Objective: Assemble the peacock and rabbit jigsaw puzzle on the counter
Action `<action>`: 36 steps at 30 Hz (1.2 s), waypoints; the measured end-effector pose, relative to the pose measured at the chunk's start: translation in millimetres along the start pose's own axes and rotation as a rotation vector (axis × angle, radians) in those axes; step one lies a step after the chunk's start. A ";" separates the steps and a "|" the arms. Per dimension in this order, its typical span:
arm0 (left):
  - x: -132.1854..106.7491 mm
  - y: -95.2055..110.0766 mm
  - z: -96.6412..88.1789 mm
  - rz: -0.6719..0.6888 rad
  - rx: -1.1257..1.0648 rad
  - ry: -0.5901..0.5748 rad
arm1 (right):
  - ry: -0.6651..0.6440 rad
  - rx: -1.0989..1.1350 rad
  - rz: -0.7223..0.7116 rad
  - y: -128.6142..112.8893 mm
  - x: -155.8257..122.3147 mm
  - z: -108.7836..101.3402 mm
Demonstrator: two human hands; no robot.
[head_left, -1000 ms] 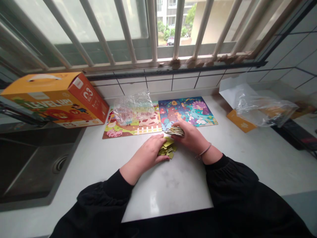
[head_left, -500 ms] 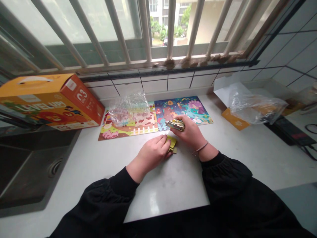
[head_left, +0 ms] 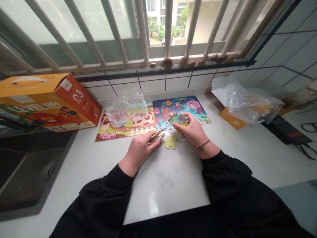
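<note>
My left hand [head_left: 140, 148] is closed around a small stack of puzzle pieces [head_left: 156, 136], held edge-on just above the white counter [head_left: 168, 178]. My right hand [head_left: 192, 129] grips another bundle of puzzle pieces [head_left: 180, 119] near the lower edge of the blue finished puzzle [head_left: 180, 107]. One yellow-green puzzle piece [head_left: 170, 141] lies flat on the counter between the two hands. A second finished puzzle [head_left: 116, 129], pink and green, lies left of the blue one, partly under a crumpled clear plastic bag [head_left: 127, 108].
An orange puzzle box [head_left: 47, 100] stands at the left beside a dark sink [head_left: 29, 165]. At the right an opened box with a clear plastic bag [head_left: 250, 104] sits on the counter. A barred window [head_left: 148, 33] runs along the tiled back wall.
My left hand has lifted a stack of pieces off the counter, leaving one yellow-green piece lying there. My right hand has shifted its bundle slightly up and right over the blue puzzle's edge.
</note>
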State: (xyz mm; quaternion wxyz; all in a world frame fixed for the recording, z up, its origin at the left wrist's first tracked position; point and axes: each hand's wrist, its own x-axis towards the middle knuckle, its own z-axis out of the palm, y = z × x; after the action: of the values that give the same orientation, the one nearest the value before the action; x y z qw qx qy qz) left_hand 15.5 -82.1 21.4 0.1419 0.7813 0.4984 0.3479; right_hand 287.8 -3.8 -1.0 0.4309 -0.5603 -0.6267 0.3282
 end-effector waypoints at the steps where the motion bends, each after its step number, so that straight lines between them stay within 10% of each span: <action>1: 0.2 -0.5 -1.2 -0.040 -0.024 0.004 | -0.004 -0.002 0.007 0.9 0.3 0.1; 15: 3.1 -25.1 -12.0 -0.486 -0.226 -0.011 | -0.102 0.279 0.192 -1.2 2.8 -13.2; 26: -10.7 -36.1 -31.3 -0.442 0.038 -0.075 | -0.283 0.612 0.392 -20.2 -9.4 8.1; 36: -14.5 -50.8 -32.1 -0.542 -0.346 -0.150 | -0.012 -0.077 0.143 -12.1 -0.4 -16.0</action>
State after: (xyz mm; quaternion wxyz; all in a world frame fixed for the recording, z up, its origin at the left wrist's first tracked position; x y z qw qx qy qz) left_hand -44.8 -75.3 9.7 0.3964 0.6082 0.6097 0.3183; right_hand 297.3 -7.2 16.3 0.3807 -0.6178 -0.5998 0.3370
